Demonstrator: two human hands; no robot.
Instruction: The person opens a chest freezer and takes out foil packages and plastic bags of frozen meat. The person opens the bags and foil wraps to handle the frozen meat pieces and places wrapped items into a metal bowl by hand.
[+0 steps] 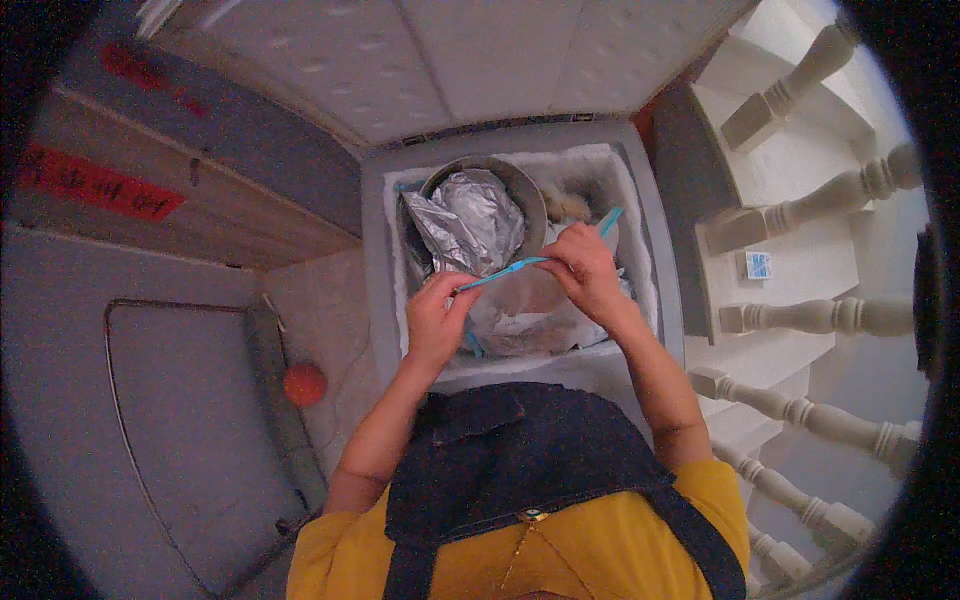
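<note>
A clear plastic zip bag (525, 315) with a blue slider closure hangs between my hands over a frosted chest freezer (667, 247). My left hand (442, 307) pinches the left end of the blue zip edge. My right hand (585, 270) grips the same edge farther right, past the slider (516, 265). What the bag holds cannot be made out. Behind it, a round metal pot (534, 199) inside the freezer contains crumpled silver foil or a foil-like bag (480, 217). Another bag's blue zip edge (611, 221) sticks up beyond my right hand.
The raised freezer lid (510, 67) stands at the back. White stair balusters (810, 315) and steps are on the right, with a small blue-and-white box (758, 265) on one. An orange ball (304, 384) and a metal-framed object (112, 360) lie left.
</note>
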